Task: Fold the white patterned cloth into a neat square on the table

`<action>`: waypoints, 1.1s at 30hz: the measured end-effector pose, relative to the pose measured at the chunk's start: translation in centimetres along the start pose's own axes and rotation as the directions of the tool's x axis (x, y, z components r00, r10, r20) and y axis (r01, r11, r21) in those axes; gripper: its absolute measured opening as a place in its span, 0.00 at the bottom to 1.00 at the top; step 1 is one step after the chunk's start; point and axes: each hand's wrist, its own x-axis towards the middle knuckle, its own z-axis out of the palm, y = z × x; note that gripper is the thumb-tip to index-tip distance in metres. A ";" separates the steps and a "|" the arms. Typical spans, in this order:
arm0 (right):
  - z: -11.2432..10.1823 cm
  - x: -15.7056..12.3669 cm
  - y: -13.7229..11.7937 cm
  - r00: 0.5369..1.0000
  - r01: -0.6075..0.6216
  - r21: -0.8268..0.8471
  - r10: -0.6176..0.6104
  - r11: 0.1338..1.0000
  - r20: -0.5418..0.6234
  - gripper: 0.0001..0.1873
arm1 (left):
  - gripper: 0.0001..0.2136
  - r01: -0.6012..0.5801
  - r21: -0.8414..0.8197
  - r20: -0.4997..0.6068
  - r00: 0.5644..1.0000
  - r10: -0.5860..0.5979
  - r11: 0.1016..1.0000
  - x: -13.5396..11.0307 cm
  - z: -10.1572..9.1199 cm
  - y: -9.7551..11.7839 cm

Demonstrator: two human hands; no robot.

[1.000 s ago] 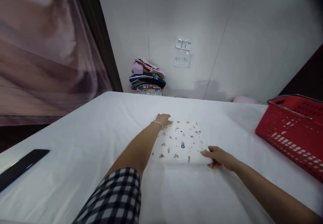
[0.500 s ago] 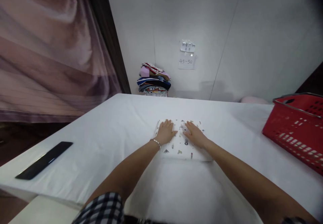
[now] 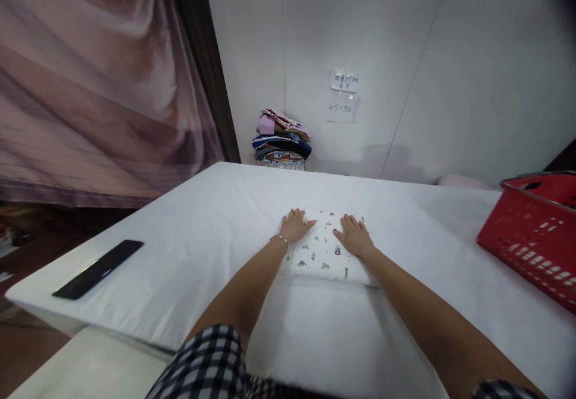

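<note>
A folded white cloth (image 3: 324, 254) printed with small dark motifs lies on the white-covered table (image 3: 202, 237). My left hand (image 3: 294, 226) rests flat on its far left part, fingers stretched out, a thin bracelet at the wrist. On the cloth's far right part my right hand (image 3: 354, 235) also lies flat, with fingers spread. Both palms press down on the cloth and hold nothing.
A red plastic basket (image 3: 531, 237) stands at the table's right edge. A flat black object (image 3: 98, 269) lies near the left edge. Folded clothes are stacked (image 3: 282, 141) against the white wall, under two paper notes (image 3: 342, 96). A curtain (image 3: 99, 81) hangs at left.
One second ago my hands gripped the cloth's far left corner and near right edge. Both then moved onto its top and lie flat; lately they have spread slightly apart.
</note>
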 end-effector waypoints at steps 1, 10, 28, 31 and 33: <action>0.0 0.0 0.0 1.000 -0.002 0.000 0.002 1.000 0.005 0.37 | 0.36 -0.011 0.000 -0.002 1.000 0.011 1.000 -0.6 -0.2 0.1; -0.7 -0.1 -0.2 0.999 -0.007 -0.001 0.007 1.000 0.039 0.37 | 0.34 -0.052 0.065 -0.101 0.993 0.059 0.997 -6.8 2.6 -1.9; -1.8 -7.6 -3.2 0.990 0.095 0.067 -0.102 0.993 0.097 0.31 | 0.21 0.115 -0.426 -0.275 0.928 -0.250 0.897 -10.3 2.3 -3.0; -2.6 -8.1 -2.2 0.995 0.094 0.105 -0.097 0.990 0.022 0.30 | 0.21 0.172 -0.456 -0.304 0.892 -0.334 0.873 -12.1 2.3 -3.2; -2.6 -8.8 -0.8 0.994 0.066 0.163 -0.051 0.984 -0.094 0.29 | 0.20 0.166 -0.412 -0.342 0.883 -0.321 0.896 -13.6 2.6 -3.4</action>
